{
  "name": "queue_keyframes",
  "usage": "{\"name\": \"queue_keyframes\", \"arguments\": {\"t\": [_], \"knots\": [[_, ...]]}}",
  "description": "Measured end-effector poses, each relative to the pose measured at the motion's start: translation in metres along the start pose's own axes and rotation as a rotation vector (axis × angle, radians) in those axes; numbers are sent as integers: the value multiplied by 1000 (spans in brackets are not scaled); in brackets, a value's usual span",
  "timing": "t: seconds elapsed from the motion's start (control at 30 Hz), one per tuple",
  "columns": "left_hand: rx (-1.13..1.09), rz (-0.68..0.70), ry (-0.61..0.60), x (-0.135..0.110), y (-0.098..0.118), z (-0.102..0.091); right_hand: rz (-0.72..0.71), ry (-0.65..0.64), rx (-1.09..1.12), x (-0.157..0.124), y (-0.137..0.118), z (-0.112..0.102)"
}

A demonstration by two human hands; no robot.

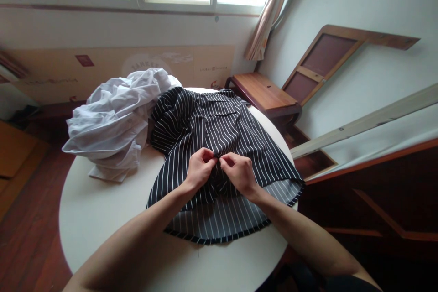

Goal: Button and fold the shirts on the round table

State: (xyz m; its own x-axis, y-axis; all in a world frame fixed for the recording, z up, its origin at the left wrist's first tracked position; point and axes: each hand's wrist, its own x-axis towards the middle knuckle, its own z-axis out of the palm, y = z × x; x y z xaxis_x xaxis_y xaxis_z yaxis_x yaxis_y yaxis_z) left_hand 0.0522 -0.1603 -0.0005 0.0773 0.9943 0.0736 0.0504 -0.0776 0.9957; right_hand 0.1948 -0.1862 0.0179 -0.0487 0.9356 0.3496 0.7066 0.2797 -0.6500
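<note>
A black shirt with white stripes [263, 155] lies spread on the round white table [99, 210], its curved hem toward me. My left hand [200, 169] pinches the shirt's front placket, fingers closed on the cloth. Close beside it, my right hand [239, 171] also pinches the placket, the two sets of fingertips nearly meeting. The cloth between them is slightly raised and bunched. Whether a button is between the fingers is too small to tell. Above the hands, small dark buttons run up the placket toward the far end of the shirt.
A heap of crumpled white cloth [112, 118] sits at the table's left back edge. Behind the table to the right stands a low wooden stand [263, 91]. A wooden-framed panel [321, 64] leans at the right wall, and a curtain [263, 27] hangs by the window.
</note>
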Motion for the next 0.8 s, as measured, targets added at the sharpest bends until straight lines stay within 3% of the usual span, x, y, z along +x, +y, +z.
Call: {"name": "queue_keyframes", "arguments": {"t": [0.13,0.23,0.3,0.37,0.47,0.57,0.67,0.73,0.8], "knots": [[86,76,32,-3,3,2,-257,27,-282,-7,-2,1],[143,121,61,-6,6,2,-283,2,-272,-7,-5,-1],[192,150,62,-7,8,1,-169,1,-127,-3,-6,-3],[255,189,46,-9,10,-1,58,-56,140,3,-5,-6],[315,224,9,-9,10,-3,453,-287,611,14,4,-8],[295,174,-77,-4,6,-7,659,-437,829,18,16,-7],[309,127,-94,1,4,-14,559,-402,722,15,21,-11],[426,179,-23,0,9,-23,352,-329,517,9,20,-19],[605,323,26,-8,17,-33,116,-275,295,-1,19,-32]]}}
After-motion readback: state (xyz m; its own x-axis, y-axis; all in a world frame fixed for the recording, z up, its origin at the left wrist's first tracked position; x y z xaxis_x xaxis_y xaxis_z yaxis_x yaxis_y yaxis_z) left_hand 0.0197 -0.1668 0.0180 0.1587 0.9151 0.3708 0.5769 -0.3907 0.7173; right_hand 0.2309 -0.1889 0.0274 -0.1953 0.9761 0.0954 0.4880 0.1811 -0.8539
